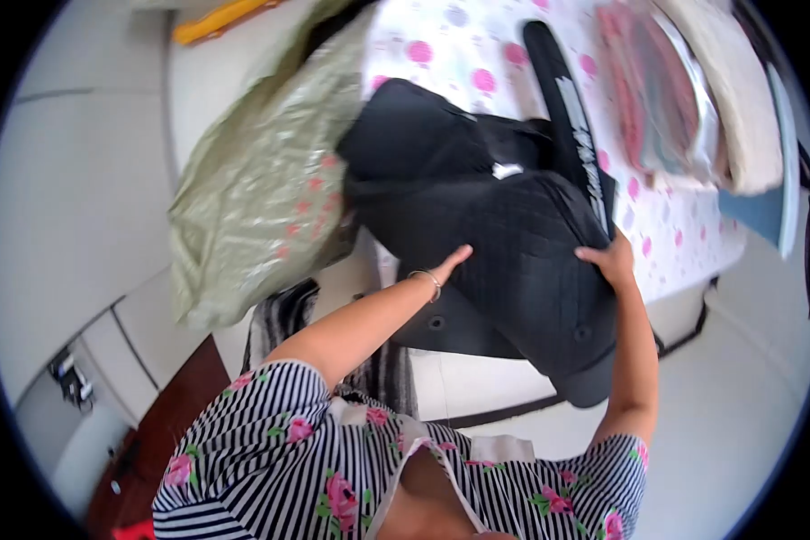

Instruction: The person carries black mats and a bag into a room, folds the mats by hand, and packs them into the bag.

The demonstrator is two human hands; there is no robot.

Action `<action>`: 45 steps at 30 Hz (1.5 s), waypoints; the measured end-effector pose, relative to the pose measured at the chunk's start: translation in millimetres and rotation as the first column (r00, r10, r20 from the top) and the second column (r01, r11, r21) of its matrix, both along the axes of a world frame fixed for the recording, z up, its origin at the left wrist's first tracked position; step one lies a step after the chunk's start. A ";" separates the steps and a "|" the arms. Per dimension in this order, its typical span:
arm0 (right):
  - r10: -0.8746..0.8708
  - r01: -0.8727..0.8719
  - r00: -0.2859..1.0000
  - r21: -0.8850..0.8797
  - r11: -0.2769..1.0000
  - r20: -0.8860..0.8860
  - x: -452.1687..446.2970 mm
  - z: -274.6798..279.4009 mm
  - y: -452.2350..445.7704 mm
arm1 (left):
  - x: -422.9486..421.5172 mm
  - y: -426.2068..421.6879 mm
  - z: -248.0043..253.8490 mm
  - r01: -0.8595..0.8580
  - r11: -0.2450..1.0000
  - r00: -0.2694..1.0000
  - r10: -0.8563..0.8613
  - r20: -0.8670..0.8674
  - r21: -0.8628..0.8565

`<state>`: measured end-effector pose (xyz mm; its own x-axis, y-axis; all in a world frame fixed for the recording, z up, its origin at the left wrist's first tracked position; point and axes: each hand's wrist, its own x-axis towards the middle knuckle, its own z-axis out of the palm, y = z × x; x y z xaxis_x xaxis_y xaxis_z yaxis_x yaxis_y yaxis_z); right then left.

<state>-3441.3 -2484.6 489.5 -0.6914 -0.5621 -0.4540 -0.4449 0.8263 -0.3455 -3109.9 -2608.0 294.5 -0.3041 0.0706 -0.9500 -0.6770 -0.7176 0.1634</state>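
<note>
A large black padded item (513,243), with a quilted surface and round eyelets, lies across the edge of the polka-dot covered surface. On its left part rests my left hand (450,265), thumb stretched out and the other fingers hidden beneath or behind the fabric. My right hand (610,261) grips the item's right edge, its thumb on top. Beside that hand runs a long black strap (567,117) with white lettering, reaching up over the cloth. A small white label (507,170) shows near the middle of the black item.
A big olive plastic bag (252,198) with red marks touches the left side of the black item. Folded pink and cream textiles (693,99) are stacked at the upper right on the dotted cloth (459,45). A striped grey cloth (387,373) hangs below.
</note>
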 end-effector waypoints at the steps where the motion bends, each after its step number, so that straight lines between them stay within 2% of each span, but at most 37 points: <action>1: -0.004 0.005 1.000 -0.070 0.998 0.010 11.1 13.9 -8.7 | 17.4 11.4 -40.0 0.143 0.989 0.985 -0.141 0.101 -0.019; 2: -0.069 0.080 0.993 -0.109 0.991 0.100 16.3 21.1 -7.9 | 31.7 -5.3 -4.7 0.345 0.937 0.936 -0.339 0.097 -0.055; 3: -0.041 0.041 0.999 -0.061 0.997 0.010 25.2 34.2 -12.9 | 45.0 -23.8 34.3 0.532 0.842 0.846 -0.524 0.098 -0.090; 4: -0.053 0.053 0.999 -0.055 0.997 0.010 34.3 45.0 -14.8 | 42.5 -80.6 129.8 0.819 0.462 0.504 -0.863 0.042 -0.339; 5: -0.058 0.057 0.997 -0.023 0.998 -0.049 48.4 60.4 -20.1 | 65.6 -96.2 139.1 0.874 0.233 0.256 -0.967 -0.005 -0.427; 6: -0.055 0.057 0.991 0.011 0.998 -0.124 60.4 62.7 -12.4 | 92.7 -127.4 167.4 0.742 0.377 0.350 -0.923 -0.159 -0.554; 7: -0.128 0.126 0.990 -0.044 0.991 -0.061 76.9 80.3 -16.1 | 114.3 -165.3 211.6 0.574 0.510 0.403 -0.857 -0.322 -0.640; 8: -0.065 0.071 0.965 0.015 0.997 -0.255 86.7 72.3 10.2 | 135.6 -197.6 234.8 0.492 0.731 0.599 -0.678 -0.427 -0.473; 9: -0.114 0.117 0.966 -0.003 0.993 -0.231 102.0 84.1 12.9 | 155.3 -230.6 254.1 0.465 0.684 0.712 -0.667 -0.222 -0.562; 10: -0.154 0.158 0.962 -0.003 0.987 -0.224 119.4 100.0 12.8 | 170.5 -259.7 273.1 0.400 0.329 0.759 -0.642 0.108 -0.855; 11: -0.108 0.134 0.923 0.045 0.990 -0.369 135.9 111.4 22.1 | 208.7 -283.7 249.0 0.409 -0.052 0.834 -0.383 0.397 -0.911; 12: -0.093 0.150 0.885 0.090 0.985 -0.457 155.7 130.6 16.2 | 223.9 -313.0 252.7 0.497 -0.170 0.841 -0.147 0.521 -0.851; 13: -0.144 0.172 0.892 0.028 0.985 -0.428 165.8 135.7 18.8 | 247.6 -334.2 224.5 0.648 -0.274 0.754 0.099 0.649 -0.711; 14: -0.140 0.165 0.873 0.014 0.986 -0.467 174.1 153.0 22.5 | 269.0 -350.1 196.5 0.784 -0.322 0.619 0.347 0.704 -0.531; 16: -0.134 0.157 0.826 -0.005 0.988 -0.548 190.5 186.1 22.0 | 293.6 -367.5 152.6 0.852 -0.005 0.499 0.308 0.810 -0.523; 18: -0.196 0.186 0.845 -0.070 0.980 -0.497 207.4 234.5 -6.5 | 309.7 -379.3 117.9 0.698 0.291 0.650 0.125 0.750 -0.654; 19: -0.191 0.190 0.847 -0.053 0.980 -0.497 209.4 254.2 -12.9 | 314.9 -380.7 105.6 0.504 0.445 0.820 0.024 0.572 -0.740; 20: -0.176 0.166 0.831 -0.067 0.984 -0.528 207.0 265.3 -16.6 | 318.6 -374.3 92.3 0.290 0.597 0.939 -0.026 0.344 -0.748; 22: -0.156 0.118 0.793 -0.103 0.988 -0.589 211.0 294.9 -23.4 | 302.8 -353.6 85.5 0.234 0.435 0.965 0.001 0.261 -0.869; 23: -0.096 0.058 0.754 -0.080 0.995 -0.650 210.3 308.1 -22.5 | 298.0 -343.3 93.5 0.097 0.509 0.988 0.052 0.143 -0.855; 25: -0.085 0.027 0.737 -0.096 0.995 -0.671 228.0 344.7 -48.7 | 282.6 -319.3 144.2 -0.175 0.615 0.982 0.166 -0.091 -0.769; 28: -0.052 -0.079 0.711 -0.152 0.985 -0.702 235.8 380.7 -83.5 | 263.1 -292.4 186.4 -0.477 0.567 0.874 0.390 -0.291 -0.671; 30: -0.046 -0.141 0.707 -0.205 0.968 -0.706 236.4 399.4 -101.4 | 252.3 -278.8 212.1 -0.525 0.551 0.847 0.409 -0.338 -0.648; 32: -0.054 -0.173 0.725 -0.258 0.951 -0.687 230.3 407.1 -116.7 | 235.2 -262.3 239.4 -0.549 0.571 0.830 0.461 -0.315 -0.611; 34: -0.039 -0.195 0.776 -0.298 0.934 -0.630 212.9 381.5 -127.3 | 219.1 -245.0 219.4 -0.462 0.658 0.883 0.402 -0.240 -0.595; 37: 0.042 -0.284 0.834 -0.362 0.888 -0.550 202.4 360.0 -146.8 | 224.4 -245.2 182.6 -0.446 0.603 0.894 0.335 -0.297 -0.661; 39: 0.146 -0.365 0.836 -0.337 0.868 -0.529 200.7 331.2 -156.1 | 236.9 -259.2 146.1 -0.610 0.530 0.790 0.460 -0.405 -0.588; 40: 0.209 -0.413 0.817 -0.292 0.863 -0.537 202.2 315.2 -157.8 | 236.8 -266.2 179.5 -0.830 0.459 0.557 0.659 -0.506 -0.316; 41: 0.275 -0.476 0.779 -0.246 0.844 -0.563 200.4 295.7 -155.1 | 236.5 -273.5 214.9 -0.954 0.298 0.271 0.824 -0.497 -0.026; 42: 0.339 -0.535 0.736 -0.196 0.822 -0.586 198.6 277.5 -152.1 | 251.6 -276.2 191.2 -0.947 0.318 0.303 0.829 -0.471 -0.048; 44: 0.347 -0.525 0.765 -0.213 0.824 -0.542 203.4 248.0 -149.4 | 291.6 -287.3 122.8 -0.929 0.358 0.362 0.833 -0.419 -0.090; 45: 0.342 -0.500 0.788 -0.206 0.841 -0.513 204.0 233.1 -145.5 | 291.8 -288.7 140.3 -0.925 0.337 0.379 0.839 -0.390 -0.173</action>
